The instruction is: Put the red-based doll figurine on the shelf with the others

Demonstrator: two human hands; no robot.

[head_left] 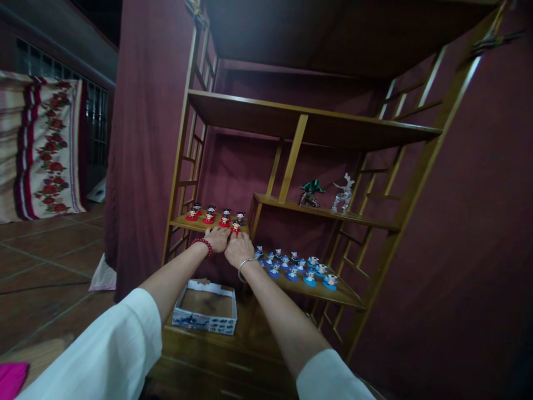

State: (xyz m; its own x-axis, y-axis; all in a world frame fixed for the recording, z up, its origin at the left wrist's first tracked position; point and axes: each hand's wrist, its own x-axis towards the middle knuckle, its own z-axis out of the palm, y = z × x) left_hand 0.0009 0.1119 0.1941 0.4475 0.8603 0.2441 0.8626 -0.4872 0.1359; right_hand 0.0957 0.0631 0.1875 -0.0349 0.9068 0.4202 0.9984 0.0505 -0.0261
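At left shelf [178,222], eight figurines [224,221], two hands [239,249]

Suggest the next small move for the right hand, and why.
Probably nudge the rightmost red-based figurine back level with the three red-based figurines to its left: the right hand is at its base, and it seems to sit slightly nearer the shelf's front edge than they do.
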